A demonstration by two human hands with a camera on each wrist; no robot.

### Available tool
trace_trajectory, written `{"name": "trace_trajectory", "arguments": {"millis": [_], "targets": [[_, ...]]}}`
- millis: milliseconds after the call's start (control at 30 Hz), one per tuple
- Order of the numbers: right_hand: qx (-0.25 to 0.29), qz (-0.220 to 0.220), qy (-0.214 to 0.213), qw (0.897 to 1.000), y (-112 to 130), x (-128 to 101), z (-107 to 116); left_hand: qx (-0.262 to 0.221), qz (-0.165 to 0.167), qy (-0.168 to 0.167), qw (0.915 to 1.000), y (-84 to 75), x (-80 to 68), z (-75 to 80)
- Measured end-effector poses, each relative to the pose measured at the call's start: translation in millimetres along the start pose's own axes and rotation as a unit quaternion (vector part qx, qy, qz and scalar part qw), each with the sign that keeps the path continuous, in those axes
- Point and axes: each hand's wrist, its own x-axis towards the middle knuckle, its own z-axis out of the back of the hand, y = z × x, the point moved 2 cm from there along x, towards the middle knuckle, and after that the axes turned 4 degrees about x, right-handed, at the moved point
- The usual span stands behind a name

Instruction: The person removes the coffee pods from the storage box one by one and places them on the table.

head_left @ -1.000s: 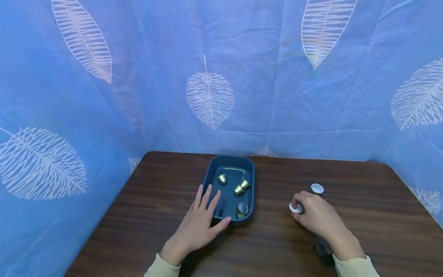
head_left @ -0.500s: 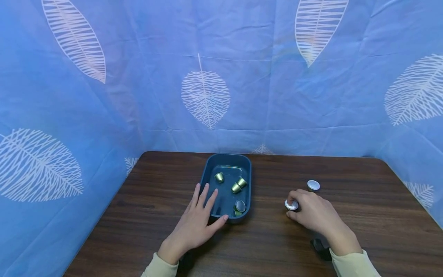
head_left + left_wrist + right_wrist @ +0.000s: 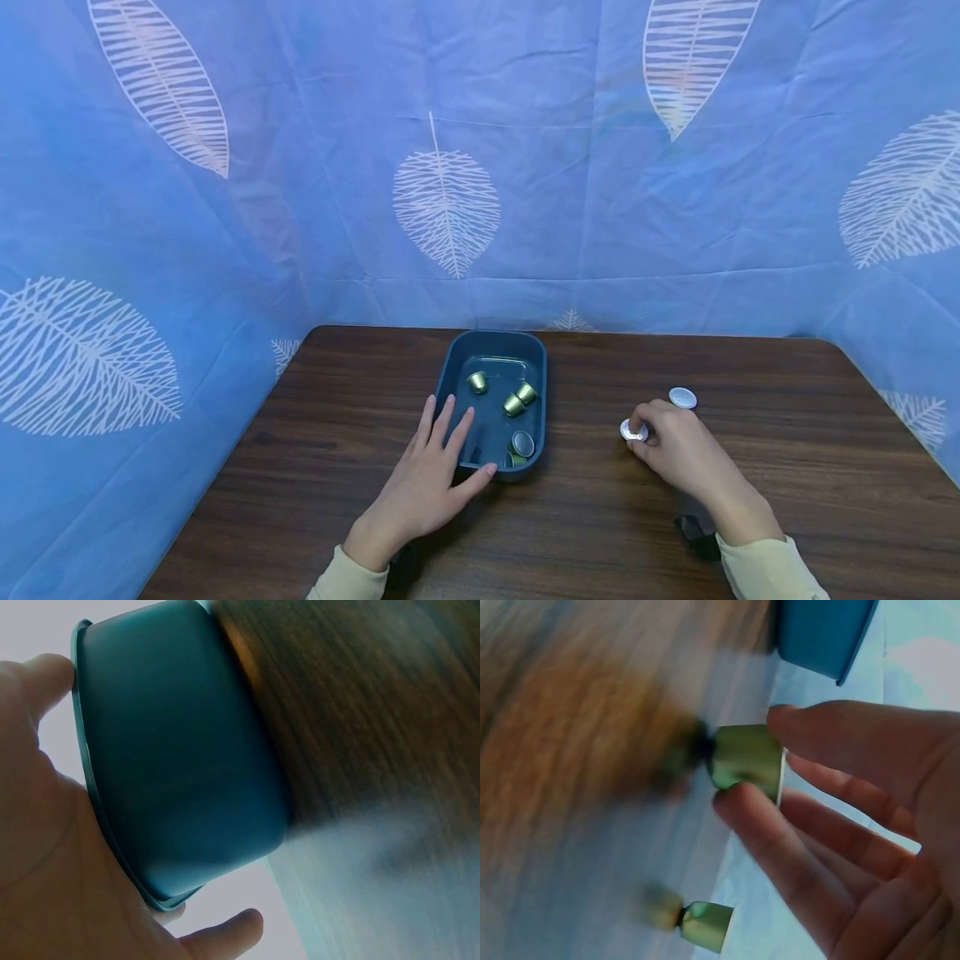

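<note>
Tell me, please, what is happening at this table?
A person's right hand pinches a small green capsule with a silver top. The left hand, fingers spread, touches the rim of a blue tray. Several capsules lie inside the tray. Another capsule stands, silver top upward, on the dark wooden table, just beyond the right hand.

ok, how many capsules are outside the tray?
2: one capsule pinched in the right hand, another capsule lid-up on the table beyond that hand. Right wrist view also shows two.
</note>
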Motion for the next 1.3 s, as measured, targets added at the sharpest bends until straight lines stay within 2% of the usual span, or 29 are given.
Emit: {"name": "trace_trajectory", "arguments": {"millis": [467,633,800,967,1300], "targets": [[-0.052,-0.024,-0.029,0.998,-0.5,-3.7,4.8,-0.007,0.006,0.005,1.0,-2.2,-0.1,1.0],[-0.077,0.0,-0.043,0.996,8.0,-5.8,10.1,-0.007,0.006,0.003,0.9999,-2.5,-0.5,1.1],[-0.1,0.022,-0.037,0.994,13.8,-6.5,7.7,-0.006,0.006,0.001,1.0,-2.2,-0.8,0.3],[-0.12,0.029,-0.04,0.992,10.5,-5.3,2.5,-0.006,0.007,0.003,1.0,-1.9,-0.8,-0.5],[-0.146,0.056,-0.083,0.984,1.8,-3.7,-2.7,-0.007,-0.003,-0.008,0.9999,-1.4,0.0,0.6]]}}
